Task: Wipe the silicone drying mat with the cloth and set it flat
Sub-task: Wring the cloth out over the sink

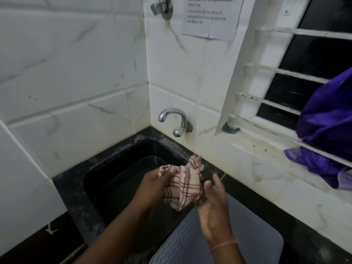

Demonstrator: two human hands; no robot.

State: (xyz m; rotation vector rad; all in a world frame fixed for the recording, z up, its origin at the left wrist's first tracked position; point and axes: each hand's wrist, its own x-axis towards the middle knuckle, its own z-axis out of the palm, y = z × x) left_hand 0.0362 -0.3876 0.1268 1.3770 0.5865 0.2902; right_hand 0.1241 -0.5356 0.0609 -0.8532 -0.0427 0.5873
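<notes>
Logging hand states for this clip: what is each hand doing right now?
Left hand: grips the bunched checked cloth above the sink.
Right hand: open, fingers straight, palm against the cloth's side, above the grey mat.

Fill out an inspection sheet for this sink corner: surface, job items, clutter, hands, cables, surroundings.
Surface: black counter around a black sink, pale residue along the rim.
Job's things: grey ribbed mat lies on the counter right of the sink; checked cloth bunched above the sink edge.
Clutter: green scrubber on the window ledge; purple fabric hung on the window bars.
Hands: left hand grips the cloth; right hand open beside it.
Cables: nothing seen.
Surroundings: white marbled tiles, chrome tap, printed note on the wall.
</notes>
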